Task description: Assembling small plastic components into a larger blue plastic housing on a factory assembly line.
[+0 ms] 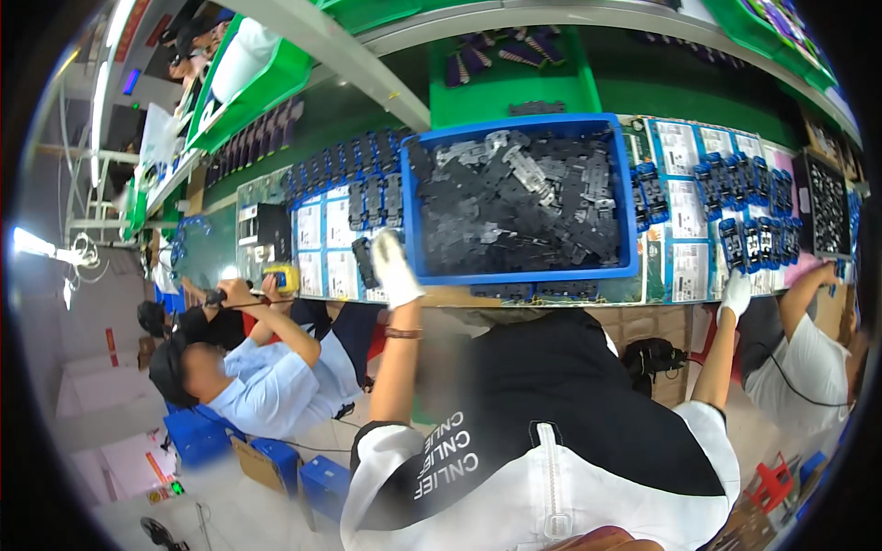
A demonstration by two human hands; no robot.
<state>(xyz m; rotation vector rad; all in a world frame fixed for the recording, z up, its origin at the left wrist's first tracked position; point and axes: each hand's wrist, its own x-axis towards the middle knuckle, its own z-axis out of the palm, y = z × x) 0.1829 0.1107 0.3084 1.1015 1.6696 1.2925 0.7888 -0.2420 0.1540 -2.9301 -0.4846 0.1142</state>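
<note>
My left hand [397, 272], in a white glove, reaches over the bench beside the left wall of a blue bin [411, 216]. Its fingers point forward, stretched out, and look slightly blurred. Just left of it lies a dark plastic part [365, 264]; whether the glove touches it is unclear. Heaped inside the bin are many flat black plastic pieces [514, 202]. Far to the right, my right hand [736, 294], also white-gloved, is at the bench's front edge. Its fingertips meet the lower end of a blue-and-black part [731, 246], and their grip is too small to make out.
Rows of blue-and-black parts [331, 165] stand left of the bin, with printed sheets [682, 197] under others on the right. A black tray [822, 207] of small pieces sits far right. Co-workers sit at left [276, 376] and right [804, 363]. A metal beam [340, 60] crosses above.
</note>
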